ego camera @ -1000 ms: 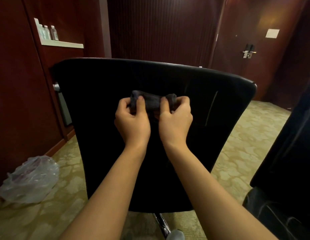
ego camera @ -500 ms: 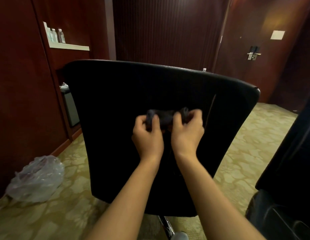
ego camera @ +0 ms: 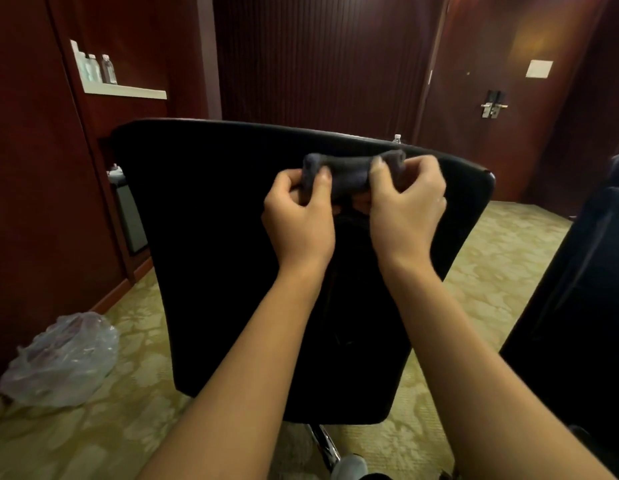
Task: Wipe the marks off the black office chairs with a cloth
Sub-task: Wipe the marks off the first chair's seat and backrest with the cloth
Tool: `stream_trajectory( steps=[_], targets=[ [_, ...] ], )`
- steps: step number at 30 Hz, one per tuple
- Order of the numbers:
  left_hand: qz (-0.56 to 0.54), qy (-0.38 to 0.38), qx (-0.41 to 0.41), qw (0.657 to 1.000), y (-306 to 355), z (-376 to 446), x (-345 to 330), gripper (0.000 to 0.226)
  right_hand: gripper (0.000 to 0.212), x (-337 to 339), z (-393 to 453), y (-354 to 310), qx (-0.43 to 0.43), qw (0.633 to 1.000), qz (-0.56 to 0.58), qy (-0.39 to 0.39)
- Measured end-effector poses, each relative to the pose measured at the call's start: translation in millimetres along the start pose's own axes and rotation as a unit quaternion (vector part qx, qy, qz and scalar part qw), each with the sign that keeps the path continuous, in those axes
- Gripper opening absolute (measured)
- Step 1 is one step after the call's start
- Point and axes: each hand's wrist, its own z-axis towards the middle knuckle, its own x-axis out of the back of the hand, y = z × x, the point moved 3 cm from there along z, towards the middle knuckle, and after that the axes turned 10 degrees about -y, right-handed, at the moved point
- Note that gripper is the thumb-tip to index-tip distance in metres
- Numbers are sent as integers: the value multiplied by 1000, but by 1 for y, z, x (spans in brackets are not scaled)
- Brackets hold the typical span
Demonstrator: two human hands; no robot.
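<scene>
The back of a black office chair [ego camera: 214, 244] fills the middle of the head view, facing me. A dark grey cloth [ego camera: 351, 173], bunched into a roll, lies against the backrest just below its top edge. My left hand [ego camera: 301, 216] grips the cloth's left end and my right hand [ego camera: 406, 211] grips its right end, thumbs on top. The lower part of the cloth is hidden behind my fingers. I see no clear marks on the dark backrest.
A second black chair [ego camera: 585, 306] stands at the right edge. A clear plastic bag [ego camera: 63, 358] lies on the patterned carpet at the lower left. A white shelf [ego camera: 124, 91] with bottles hangs on the red wood wall. A door with a metal handle [ego camera: 493, 106] is at the back right.
Both hands slid the cloth down the backrest, then back up and to the right, close under the top edge. The grip on the cloth stayed the same.
</scene>
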Motion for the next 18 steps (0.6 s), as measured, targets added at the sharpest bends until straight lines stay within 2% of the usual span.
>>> stream_trajectory(
  steps=[3,7,10,13,15,18],
  targets=[
    [102,7,7,995,-41,-25,12,15,18,-13,-28,43,-59,998,-10,-19],
    [139,-3,136,981,-99,-60,34,11,18,-27,-75,102,-178,981,-9,-73],
    [117,-10,198,973,-115,-68,40,9,19,-28,-84,109,-211,972,18,-99],
    [59,8,182,982,-91,-59,32,12,24,-27,-66,92,-195,977,43,-78],
    [-9,12,158,987,-61,-44,22,11,24,-26,-50,71,-171,978,101,-59],
    [-54,-1,129,990,-30,-18,14,13,22,-26,-29,46,-150,964,193,-107]
  ],
)
